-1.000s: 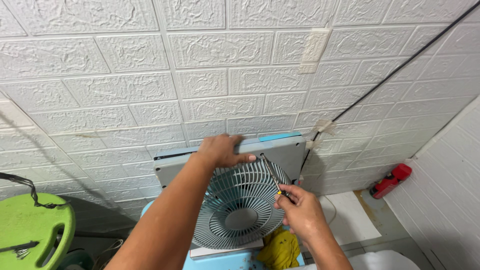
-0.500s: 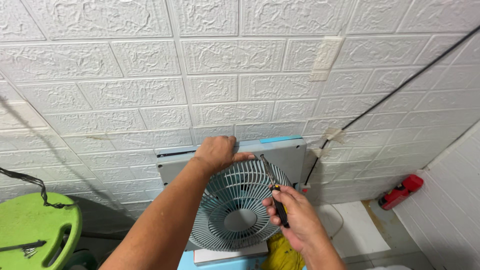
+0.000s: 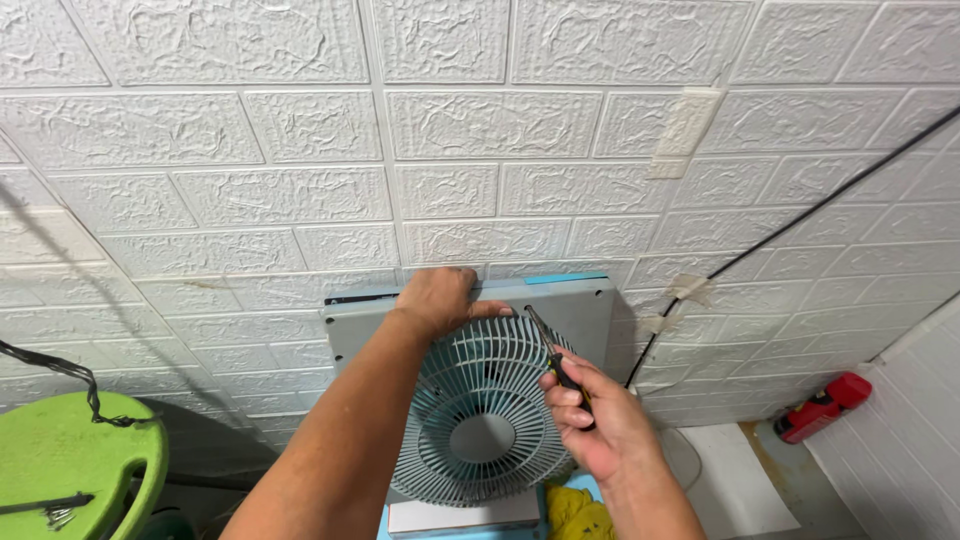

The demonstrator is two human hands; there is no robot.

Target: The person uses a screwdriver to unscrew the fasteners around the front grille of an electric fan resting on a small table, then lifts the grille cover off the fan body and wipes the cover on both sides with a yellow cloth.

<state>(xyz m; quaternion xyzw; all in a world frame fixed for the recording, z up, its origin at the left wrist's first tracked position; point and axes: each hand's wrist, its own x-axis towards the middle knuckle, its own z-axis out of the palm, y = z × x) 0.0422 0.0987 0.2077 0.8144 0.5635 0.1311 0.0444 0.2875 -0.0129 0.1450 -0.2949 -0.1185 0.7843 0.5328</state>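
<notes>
Here: screwdriver tip at the upper frame of the fan, left hand steadying it.

My left hand (image 3: pixel 437 300) lies curled over the top edge of the fan (image 3: pixel 480 400), which stands upright against the white brick-pattern wall (image 3: pixel 300 200). My right hand (image 3: pixel 590 420) is closed around the screwdriver (image 3: pixel 553 352), its tip close to a small hole in the grey frame. Risk: the tip may slip off and scratch the frame or jab my left fingers (image 3: pixel 490 310) just beside it. Pushing too hard could tip the fan off its support.
</notes>
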